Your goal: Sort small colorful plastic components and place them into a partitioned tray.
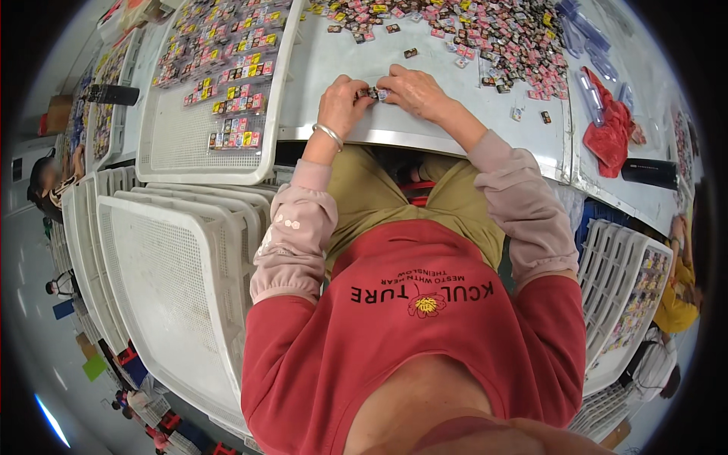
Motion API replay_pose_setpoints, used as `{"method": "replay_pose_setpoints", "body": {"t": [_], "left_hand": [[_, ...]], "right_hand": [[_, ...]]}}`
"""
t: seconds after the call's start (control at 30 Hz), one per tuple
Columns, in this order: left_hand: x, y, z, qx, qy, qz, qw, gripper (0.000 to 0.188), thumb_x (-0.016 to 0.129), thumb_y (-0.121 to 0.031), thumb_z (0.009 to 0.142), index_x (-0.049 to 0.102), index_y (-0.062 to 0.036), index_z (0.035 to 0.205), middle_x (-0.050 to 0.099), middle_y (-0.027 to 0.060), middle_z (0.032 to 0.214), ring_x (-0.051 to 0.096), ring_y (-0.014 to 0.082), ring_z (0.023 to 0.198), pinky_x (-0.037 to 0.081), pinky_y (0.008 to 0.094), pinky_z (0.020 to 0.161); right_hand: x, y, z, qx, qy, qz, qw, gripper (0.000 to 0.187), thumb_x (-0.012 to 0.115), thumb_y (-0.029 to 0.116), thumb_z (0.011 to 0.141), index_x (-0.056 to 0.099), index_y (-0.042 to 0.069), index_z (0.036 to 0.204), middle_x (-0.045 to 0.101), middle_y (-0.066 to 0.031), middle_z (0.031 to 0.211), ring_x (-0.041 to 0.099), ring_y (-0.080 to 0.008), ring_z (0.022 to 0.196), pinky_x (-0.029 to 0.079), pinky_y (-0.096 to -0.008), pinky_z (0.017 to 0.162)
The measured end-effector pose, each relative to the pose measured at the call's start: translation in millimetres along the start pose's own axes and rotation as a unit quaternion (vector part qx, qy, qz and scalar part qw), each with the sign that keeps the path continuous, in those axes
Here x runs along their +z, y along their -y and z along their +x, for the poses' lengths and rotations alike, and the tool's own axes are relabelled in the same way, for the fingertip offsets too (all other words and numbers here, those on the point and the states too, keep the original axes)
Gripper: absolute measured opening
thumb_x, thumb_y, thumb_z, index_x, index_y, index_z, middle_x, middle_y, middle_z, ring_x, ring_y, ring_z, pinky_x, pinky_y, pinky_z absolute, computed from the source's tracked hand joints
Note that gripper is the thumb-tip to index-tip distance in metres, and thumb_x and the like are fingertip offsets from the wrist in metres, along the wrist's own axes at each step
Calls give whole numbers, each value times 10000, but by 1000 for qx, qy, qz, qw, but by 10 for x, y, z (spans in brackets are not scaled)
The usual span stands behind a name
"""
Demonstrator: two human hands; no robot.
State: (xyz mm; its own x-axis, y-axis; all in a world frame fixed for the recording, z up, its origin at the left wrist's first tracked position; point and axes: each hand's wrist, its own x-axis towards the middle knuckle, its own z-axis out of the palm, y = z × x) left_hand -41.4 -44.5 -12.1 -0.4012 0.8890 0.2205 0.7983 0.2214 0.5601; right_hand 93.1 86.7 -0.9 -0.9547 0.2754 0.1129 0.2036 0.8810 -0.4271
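At the upper centre, the left hand (343, 104) and right hand (413, 92) pinch small blocks (381, 95), likely light, stiff, best gripped by their sides.

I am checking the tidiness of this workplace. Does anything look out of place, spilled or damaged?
The crumpled red cloth looks out of place, lying on the table at the right beside clear plastic pieces. A few small blocks lie apart from the loose heap. I see no clear damage.
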Motion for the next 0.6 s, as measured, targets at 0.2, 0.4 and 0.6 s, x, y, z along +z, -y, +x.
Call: {"method": "replay_pose_setpoints", "body": {"t": [0.2, 0.4, 0.6], "left_hand": [[52, 18, 155, 23, 3, 37, 999, 253, 742, -134, 704, 696, -84, 948, 588, 117, 832, 602, 296, 744, 492, 380, 691], [7, 128, 147, 60, -2, -41, 997, 315, 761, -114, 698, 687, -56, 999, 590, 99, 864, 587, 226, 658, 493, 333, 635], [-53, 245, 207, 24, 27, -56, 998, 305, 792, -142, 656, 693, -56, 932, 594, 114, 782, 619, 273, 707, 512, 365, 696]], "right_hand": [[117, -10, -67, 37, -45, -40, 997, 196, 630, 156, 814, 622, 122, 1008, 553, -110, 942, 599, -320, 906, 496, -423, 749], [78, -110, -64, 50, -84, 7, 995, 109, 582, 92, 824, 620, 85, 925, 550, -126, 935, 602, -329, 883, 501, -423, 747], [47, -153, -94, 41, -76, -40, 995, 167, 528, 15, 800, 617, 51, 936, 548, -124, 914, 603, -322, 856, 503, -418, 718]]}}
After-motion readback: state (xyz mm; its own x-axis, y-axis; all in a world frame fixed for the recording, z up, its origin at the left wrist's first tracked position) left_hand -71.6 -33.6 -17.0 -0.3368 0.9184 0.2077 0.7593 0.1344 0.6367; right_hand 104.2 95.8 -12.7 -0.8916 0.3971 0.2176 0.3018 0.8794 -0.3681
